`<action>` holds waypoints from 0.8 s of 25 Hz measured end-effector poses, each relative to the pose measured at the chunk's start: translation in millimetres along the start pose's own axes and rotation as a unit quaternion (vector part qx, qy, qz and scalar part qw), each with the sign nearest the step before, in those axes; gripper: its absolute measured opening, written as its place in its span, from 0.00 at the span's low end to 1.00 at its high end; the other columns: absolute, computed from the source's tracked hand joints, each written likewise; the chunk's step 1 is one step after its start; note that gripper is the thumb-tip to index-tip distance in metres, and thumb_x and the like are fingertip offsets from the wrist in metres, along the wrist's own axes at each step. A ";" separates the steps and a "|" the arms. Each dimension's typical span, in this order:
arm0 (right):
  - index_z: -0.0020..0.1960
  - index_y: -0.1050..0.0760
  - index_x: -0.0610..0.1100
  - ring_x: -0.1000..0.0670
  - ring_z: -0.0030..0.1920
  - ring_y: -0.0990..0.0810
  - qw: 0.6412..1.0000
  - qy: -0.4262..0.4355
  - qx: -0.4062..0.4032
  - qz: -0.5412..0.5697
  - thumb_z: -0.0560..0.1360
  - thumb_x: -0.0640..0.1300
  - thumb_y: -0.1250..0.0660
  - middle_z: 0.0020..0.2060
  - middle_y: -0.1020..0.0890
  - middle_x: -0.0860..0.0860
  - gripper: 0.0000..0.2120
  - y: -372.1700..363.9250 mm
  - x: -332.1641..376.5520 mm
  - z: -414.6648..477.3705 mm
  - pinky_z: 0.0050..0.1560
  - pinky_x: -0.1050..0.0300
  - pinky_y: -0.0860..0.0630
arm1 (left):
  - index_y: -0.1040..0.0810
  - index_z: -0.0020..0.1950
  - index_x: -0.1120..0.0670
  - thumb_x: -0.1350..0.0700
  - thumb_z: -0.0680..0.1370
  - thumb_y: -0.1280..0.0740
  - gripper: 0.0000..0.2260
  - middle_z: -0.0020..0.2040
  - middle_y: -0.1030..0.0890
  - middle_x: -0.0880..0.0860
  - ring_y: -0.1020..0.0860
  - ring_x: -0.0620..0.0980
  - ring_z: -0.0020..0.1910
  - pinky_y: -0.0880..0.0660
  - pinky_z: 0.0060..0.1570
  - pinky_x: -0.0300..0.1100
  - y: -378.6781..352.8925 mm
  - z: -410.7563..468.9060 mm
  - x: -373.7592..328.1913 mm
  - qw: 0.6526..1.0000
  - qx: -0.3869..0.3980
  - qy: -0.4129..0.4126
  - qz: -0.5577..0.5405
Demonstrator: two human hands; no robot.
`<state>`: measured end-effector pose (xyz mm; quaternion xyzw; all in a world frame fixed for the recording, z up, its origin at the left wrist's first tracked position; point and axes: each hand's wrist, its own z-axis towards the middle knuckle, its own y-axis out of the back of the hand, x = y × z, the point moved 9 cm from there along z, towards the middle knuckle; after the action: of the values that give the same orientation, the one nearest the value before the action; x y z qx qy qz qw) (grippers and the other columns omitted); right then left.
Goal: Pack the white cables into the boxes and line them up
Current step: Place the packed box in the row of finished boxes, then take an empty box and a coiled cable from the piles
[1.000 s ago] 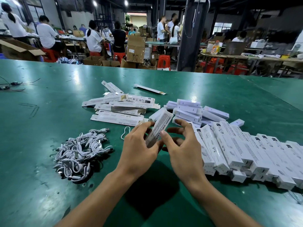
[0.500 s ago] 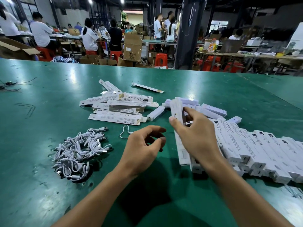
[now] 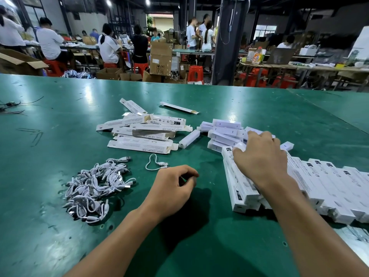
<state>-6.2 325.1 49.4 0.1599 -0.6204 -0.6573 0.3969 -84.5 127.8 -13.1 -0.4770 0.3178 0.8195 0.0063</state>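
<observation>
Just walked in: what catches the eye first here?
A long row of white boxes runs along the right of the green table, the right hand resting on its left end. A tangled heap of white cables lies at left, and flat unfolded cartons are piled mid-table, beyond the empty left hand.

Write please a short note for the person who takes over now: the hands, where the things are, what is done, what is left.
Left hand: loosely curled, empty, above the table.
Right hand: palm down on the left end of the box row; grip unclear.
Cable pile at left; one loose cable ahead of the left hand.
Flat boxes stacked behind; small white boxes heaped right of them.
Done: closed boxes lined up at right.
Left: many cables to pack, flat boxes to fill.
</observation>
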 end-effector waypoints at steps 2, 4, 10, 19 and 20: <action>0.69 0.28 0.44 0.39 0.68 0.32 0.999 0.036 -0.030 -0.023 0.80 0.54 0.38 0.66 0.27 0.43 0.21 3.3 21.3 -8.1 0.65 0.42 0.35 | 0.14 0.49 0.54 0.63 0.76 0.29 0.06 0.37 0.17 0.40 0.19 0.44 0.36 0.27 0.40 0.28 -1.0 1.4 -2.2 1.000 0.005 -0.013 0.012; 0.68 0.26 0.47 0.41 0.68 0.32 0.995 0.092 -0.030 -0.020 0.81 0.55 0.39 0.65 0.25 0.45 0.20 -3.7 52.2 -19.4 0.66 0.43 0.36 | 0.15 0.45 0.53 0.63 0.75 0.29 0.06 0.33 0.20 0.37 0.21 0.43 0.34 0.29 0.37 0.27 -0.7 3.0 -4.9 0.999 0.001 -0.022 0.029; 0.59 0.20 0.45 0.41 0.59 0.23 0.976 0.194 0.034 0.095 0.83 0.48 0.43 0.58 0.20 0.45 0.14 -70.7 120.1 -33.4 0.58 0.48 0.29 | 0.31 0.30 0.48 0.65 0.73 0.30 0.17 0.23 0.31 0.44 0.35 0.38 0.26 0.36 0.29 0.33 15.9 6.7 15.3 0.997 -0.057 0.042 0.039; 0.76 0.33 0.50 0.42 0.68 0.26 0.963 0.205 0.112 0.135 0.84 0.51 0.41 0.76 0.33 0.52 0.21 -130.0 160.4 17.6 0.61 0.48 0.29 | 0.25 0.66 0.53 0.65 0.75 0.35 0.20 0.48 0.18 0.48 0.22 0.48 0.44 0.34 0.42 0.29 45.7 10.4 51.6 0.973 -0.155 0.171 -0.015; 0.73 0.30 0.49 0.41 0.67 0.26 0.964 0.212 0.120 0.103 0.83 0.52 0.39 0.72 0.29 0.50 0.19 -134.4 161.8 20.3 0.57 0.48 0.29 | 0.25 0.65 0.53 0.65 0.75 0.35 0.19 0.47 0.18 0.48 0.21 0.47 0.43 0.33 0.41 0.28 44.3 11.0 52.7 0.974 -0.150 0.172 -0.019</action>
<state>-166.5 211.2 -27.9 0.2776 -0.6094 -0.4846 0.5628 -135.7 82.7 -28.0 -0.6121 0.1788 0.7632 -0.1045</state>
